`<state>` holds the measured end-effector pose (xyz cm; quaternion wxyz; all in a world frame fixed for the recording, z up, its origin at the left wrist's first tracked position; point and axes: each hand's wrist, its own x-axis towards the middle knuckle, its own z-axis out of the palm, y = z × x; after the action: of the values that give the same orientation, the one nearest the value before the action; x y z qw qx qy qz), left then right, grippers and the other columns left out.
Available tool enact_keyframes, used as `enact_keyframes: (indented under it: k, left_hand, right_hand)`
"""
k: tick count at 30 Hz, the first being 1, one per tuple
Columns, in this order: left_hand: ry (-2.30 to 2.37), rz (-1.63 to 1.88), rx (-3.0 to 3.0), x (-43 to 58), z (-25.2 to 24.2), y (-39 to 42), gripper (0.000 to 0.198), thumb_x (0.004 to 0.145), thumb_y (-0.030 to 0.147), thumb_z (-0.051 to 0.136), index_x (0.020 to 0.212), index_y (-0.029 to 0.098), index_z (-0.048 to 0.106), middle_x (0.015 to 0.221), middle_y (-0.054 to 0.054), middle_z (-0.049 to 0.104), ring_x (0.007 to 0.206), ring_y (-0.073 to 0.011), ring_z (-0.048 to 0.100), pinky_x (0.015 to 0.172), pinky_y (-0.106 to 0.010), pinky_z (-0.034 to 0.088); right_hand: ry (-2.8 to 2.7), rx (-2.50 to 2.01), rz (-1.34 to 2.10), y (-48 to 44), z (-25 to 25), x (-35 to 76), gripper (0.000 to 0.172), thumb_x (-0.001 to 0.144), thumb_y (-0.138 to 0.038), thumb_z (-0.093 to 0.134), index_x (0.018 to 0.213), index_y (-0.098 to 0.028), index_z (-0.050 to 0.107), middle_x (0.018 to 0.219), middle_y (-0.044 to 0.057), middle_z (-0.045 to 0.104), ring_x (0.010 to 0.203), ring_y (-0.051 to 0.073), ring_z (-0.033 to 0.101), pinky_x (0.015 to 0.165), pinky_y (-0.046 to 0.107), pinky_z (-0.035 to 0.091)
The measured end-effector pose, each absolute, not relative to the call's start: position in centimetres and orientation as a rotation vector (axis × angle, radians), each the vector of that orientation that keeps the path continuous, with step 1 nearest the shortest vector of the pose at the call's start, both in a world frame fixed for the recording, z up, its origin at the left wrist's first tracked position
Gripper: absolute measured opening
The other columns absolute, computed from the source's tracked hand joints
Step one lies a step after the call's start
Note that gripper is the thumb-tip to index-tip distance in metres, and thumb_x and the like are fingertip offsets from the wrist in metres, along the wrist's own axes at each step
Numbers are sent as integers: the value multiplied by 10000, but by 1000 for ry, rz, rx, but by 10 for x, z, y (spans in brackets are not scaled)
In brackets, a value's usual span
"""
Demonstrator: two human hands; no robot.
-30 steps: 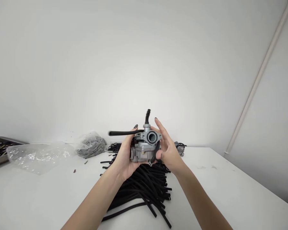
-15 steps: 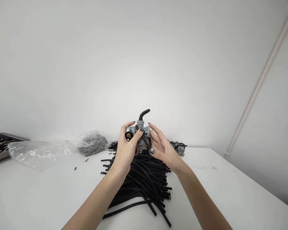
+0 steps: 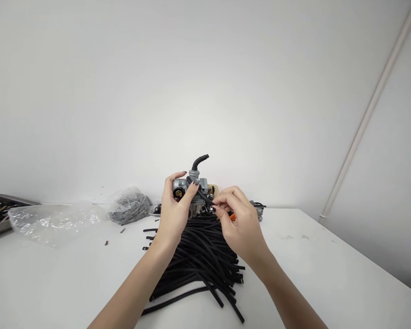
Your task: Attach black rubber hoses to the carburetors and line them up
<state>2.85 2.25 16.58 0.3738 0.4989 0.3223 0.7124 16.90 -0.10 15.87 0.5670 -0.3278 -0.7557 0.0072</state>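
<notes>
- Left hand (image 3: 173, 212) clamps a silver carburetor (image 3: 188, 188) above a heap of cut black rubber tubing (image 3: 198, 260) on the white counter (image 3: 311, 256).
- Right hand (image 3: 241, 224) pinches the carburetor's thin black hose (image 3: 202, 194) near its free end, close beside the left hand.
- Risk: the left hand alone bears the metal body; a slipping grip could drop it into the tubing.
- Risk: a hard tug on the hose could twist the carburetor or pull the hose off its fitting.
</notes>
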Motion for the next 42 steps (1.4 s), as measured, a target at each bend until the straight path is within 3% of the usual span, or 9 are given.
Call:
enact_keyframes:
  k: [5, 14, 18, 23, 28, 32, 36, 42]
  left_hand:
    - [754, 1768, 1217, 28, 168, 22, 548, 713, 481, 761, 1141, 232, 526, 849, -48, 626, 702, -174, 602, 584, -216, 486]
    - [805, 1820, 1229, 27, 168, 23, 474, 730, 434, 751, 1102, 240, 531, 793, -28, 620, 643, -143, 575, 553, -185, 467]
    - [837, 1802, 1243, 26, 169, 22, 457, 745, 444, 736, 1105, 251, 530, 761, -20, 619, 611, -138, 551, 521, -179, 453]
    - [833, 1811, 1253, 27, 170, 19, 447, 747, 451, 734, 1100, 262, 535, 784, -23, 620, 632, -140, 553, 510, -164, 430]
    - [820, 1779, 1202, 28, 171, 17, 520, 711, 483, 752, 1118, 261, 517, 760, -24, 593, 611, -166, 557, 503, -211, 459]
    - [810, 1756, 1192, 28, 173, 18, 523, 693, 492, 761, 1098, 252, 533, 767, -23, 581, 574, -150, 529, 486, -214, 460]
    - [726, 1686, 1136, 29, 172, 18, 478, 694, 469, 761, 1063, 243, 558, 826, -32, 585, 633, -161, 571, 516, -210, 482]
    - [705, 1631, 1180, 28, 171, 16, 443, 716, 453, 755, 1060, 249, 565, 832, -20, 589, 633, -138, 569, 548, -190, 496]
  right_hand:
    - [-1696, -612, 143, 5, 155, 165, 129, 870, -89, 479, 857, -194, 553, 889, 50, 501, 775, 146, 532, 656, 276, 492]
    - [-1705, -623, 522, 20, 151, 170, 73, 855, -145, 515, 800, -191, 531, 911, 53, 524, 844, 161, 542, 730, 303, 516]
    - [-1661, -610, 540, 24, 151, 172, 80, 854, -183, 532, 775, -186, 522, 859, 41, 528, 784, 151, 535, 708, 298, 480]
    - [-1723, -671, 395, 20, 147, 165, 124, 817, -108, 532, 728, -187, 498, 821, 28, 540, 809, 160, 539, 716, 295, 462]
    - [-1582, -796, 362, 22, 144, 160, 105, 799, -151, 567, 893, -193, 546, 919, 42, 564, 740, 143, 524, 677, 294, 464]
    - [-1565, -723, 583, 30, 141, 165, 346, 808, -216, 614, 1135, -226, 501, 1183, 85, 536, 982, 179, 548, 823, 328, 484]
    - [-1593, -463, 1031, 35, 141, 167, 610, 813, -358, 675, 1336, -258, 378, 1373, 98, 451, 1207, 208, 491, 1014, 379, 420]
    - [-1552, -301, 1175, 35, 143, 162, 503, 822, -362, 681, 1281, -234, 521, 1355, 77, 505, 1293, 249, 438, 1118, 425, 311]
